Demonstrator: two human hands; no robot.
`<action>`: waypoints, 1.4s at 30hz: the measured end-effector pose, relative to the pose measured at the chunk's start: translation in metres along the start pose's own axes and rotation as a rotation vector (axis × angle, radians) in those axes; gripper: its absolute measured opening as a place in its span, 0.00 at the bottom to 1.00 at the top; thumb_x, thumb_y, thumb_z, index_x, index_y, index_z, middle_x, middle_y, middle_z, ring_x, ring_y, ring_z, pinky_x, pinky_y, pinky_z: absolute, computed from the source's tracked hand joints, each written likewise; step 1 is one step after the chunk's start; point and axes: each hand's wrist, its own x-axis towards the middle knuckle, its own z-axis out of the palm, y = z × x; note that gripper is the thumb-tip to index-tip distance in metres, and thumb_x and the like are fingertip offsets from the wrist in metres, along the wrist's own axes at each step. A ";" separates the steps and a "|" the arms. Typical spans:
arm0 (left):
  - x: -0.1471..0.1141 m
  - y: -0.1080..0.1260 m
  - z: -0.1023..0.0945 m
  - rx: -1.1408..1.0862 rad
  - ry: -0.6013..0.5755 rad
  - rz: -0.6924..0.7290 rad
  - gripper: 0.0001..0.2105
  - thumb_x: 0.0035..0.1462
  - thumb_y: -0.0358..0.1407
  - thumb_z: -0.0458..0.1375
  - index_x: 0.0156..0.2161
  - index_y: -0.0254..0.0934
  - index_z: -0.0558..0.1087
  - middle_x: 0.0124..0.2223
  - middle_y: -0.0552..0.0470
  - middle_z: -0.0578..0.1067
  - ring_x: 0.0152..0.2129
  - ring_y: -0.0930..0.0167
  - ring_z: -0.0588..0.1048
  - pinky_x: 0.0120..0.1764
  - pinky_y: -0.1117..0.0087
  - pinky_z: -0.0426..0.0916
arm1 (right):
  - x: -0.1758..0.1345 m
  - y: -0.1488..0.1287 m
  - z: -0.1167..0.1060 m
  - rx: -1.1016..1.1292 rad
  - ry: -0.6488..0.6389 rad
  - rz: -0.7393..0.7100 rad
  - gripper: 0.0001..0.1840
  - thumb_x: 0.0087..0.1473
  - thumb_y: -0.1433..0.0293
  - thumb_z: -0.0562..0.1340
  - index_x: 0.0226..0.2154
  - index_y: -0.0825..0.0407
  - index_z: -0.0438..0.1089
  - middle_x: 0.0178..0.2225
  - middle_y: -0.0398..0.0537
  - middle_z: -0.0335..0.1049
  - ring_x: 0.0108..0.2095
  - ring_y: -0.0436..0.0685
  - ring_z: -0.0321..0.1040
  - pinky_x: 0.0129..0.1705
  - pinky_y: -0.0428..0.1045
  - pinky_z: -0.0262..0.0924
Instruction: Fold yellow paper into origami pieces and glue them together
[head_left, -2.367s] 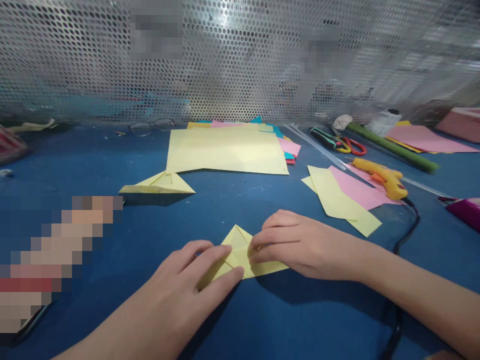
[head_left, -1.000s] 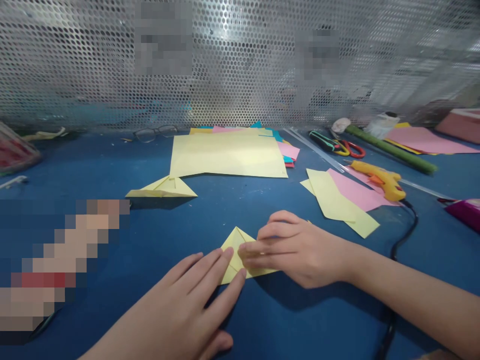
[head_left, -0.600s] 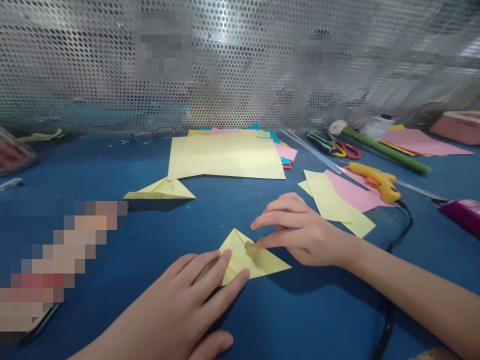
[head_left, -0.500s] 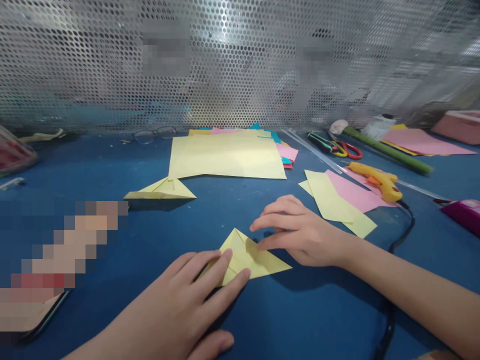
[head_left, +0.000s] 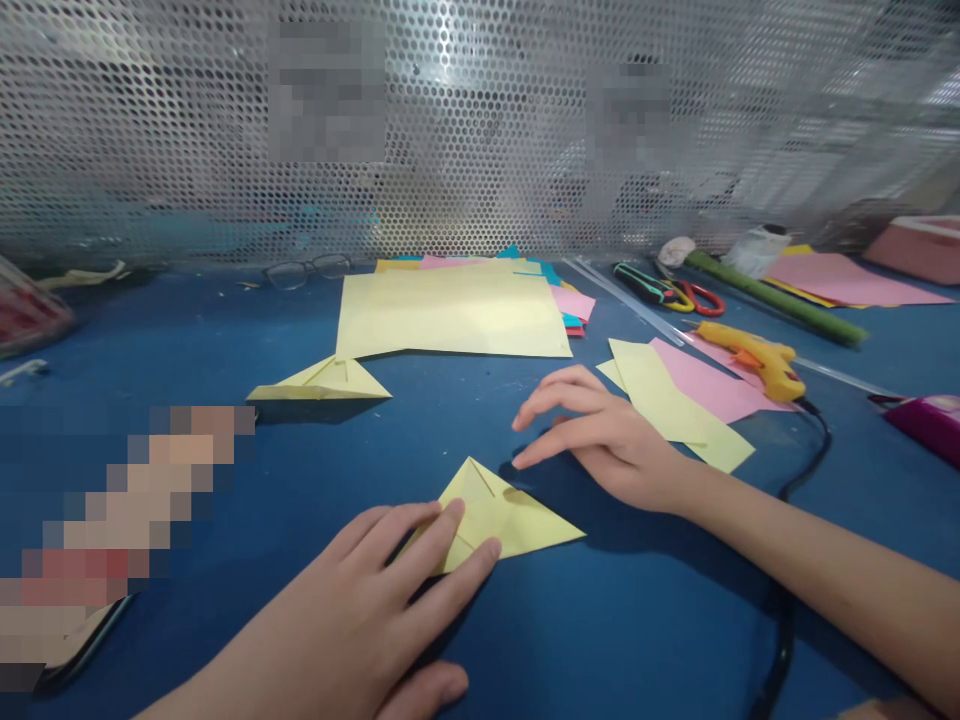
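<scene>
A folded piece of yellow paper (head_left: 510,520), roughly triangular with creases and a flap, lies on the blue table. The spread fingers of my left hand (head_left: 390,575) rest on its left part and lower edge, covering that corner. Just above and right of the paper hovers my right hand (head_left: 600,435), fingers apart and slightly curved, holding nothing and not touching the paper. Another folded yellow paper (head_left: 330,380) of similar shape sits farther back to the left.
Large yellow sheets (head_left: 450,312) lie over coloured paper at the back. To the right are yellow strips (head_left: 660,395), pink paper (head_left: 709,385), a yellow glue gun (head_left: 750,360) with a black cord, scissors (head_left: 697,298) and a green stem (head_left: 780,300). A perforated metal panel (head_left: 480,130) stands behind.
My right hand has lifted off the folded paper and drawn slightly up and to the right, its fingers opening. My left hand stays where it was on the paper.
</scene>
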 end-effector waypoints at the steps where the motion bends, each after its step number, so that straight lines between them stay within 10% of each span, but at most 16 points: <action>1: 0.000 0.000 0.000 -0.002 0.002 0.002 0.31 0.62 0.47 0.62 0.67 0.40 0.62 0.60 0.50 0.75 0.51 0.60 0.72 0.48 0.62 0.67 | 0.000 0.001 0.000 0.021 0.013 0.020 0.29 0.56 0.90 0.49 0.38 0.50 0.79 0.44 0.49 0.74 0.49 0.55 0.62 0.55 0.55 0.60; 21: -0.002 0.001 0.002 0.013 0.006 -0.022 0.33 0.60 0.45 0.63 0.68 0.42 0.60 0.61 0.51 0.74 0.53 0.61 0.70 0.50 0.62 0.66 | 0.003 -0.014 0.002 0.528 -0.211 0.370 0.16 0.59 0.75 0.65 0.42 0.48 0.58 0.41 0.44 0.78 0.43 0.50 0.75 0.48 0.48 0.67; 42: 0.006 0.002 -0.008 -0.121 0.000 -0.125 0.25 0.57 0.31 0.61 0.59 0.49 0.67 0.59 0.55 0.74 0.51 0.62 0.72 0.50 0.62 0.69 | 0.008 -0.023 0.016 0.304 -0.037 0.539 0.09 0.63 0.76 0.56 0.44 0.48 0.58 0.31 0.40 0.72 0.32 0.50 0.70 0.36 0.46 0.65</action>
